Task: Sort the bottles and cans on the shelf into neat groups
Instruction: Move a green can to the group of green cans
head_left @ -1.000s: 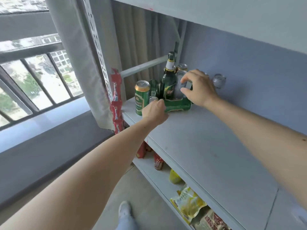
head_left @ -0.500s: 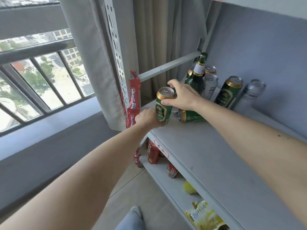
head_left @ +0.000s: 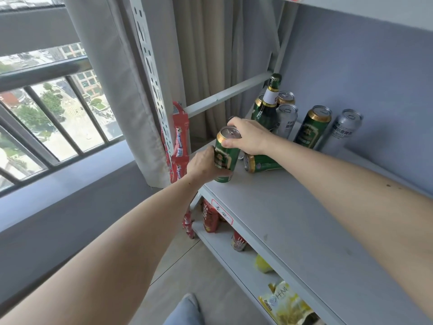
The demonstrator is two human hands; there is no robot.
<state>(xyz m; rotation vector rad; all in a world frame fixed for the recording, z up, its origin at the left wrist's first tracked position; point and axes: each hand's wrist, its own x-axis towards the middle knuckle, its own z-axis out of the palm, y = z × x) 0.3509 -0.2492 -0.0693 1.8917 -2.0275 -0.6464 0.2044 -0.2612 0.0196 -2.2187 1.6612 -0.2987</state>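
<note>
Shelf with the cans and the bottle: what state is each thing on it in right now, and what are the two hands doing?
Front green can with gold rim: upright, held by both hands.
Left hand: grip round that can's side.
Right hand: fingers on its top rim.
Second green can: lying on its side.
Green glass bottle: upright, capped.
Tall green can: upright.
Silver can by the wall: upright.
Silver can beside the bottle: upright.
</note>
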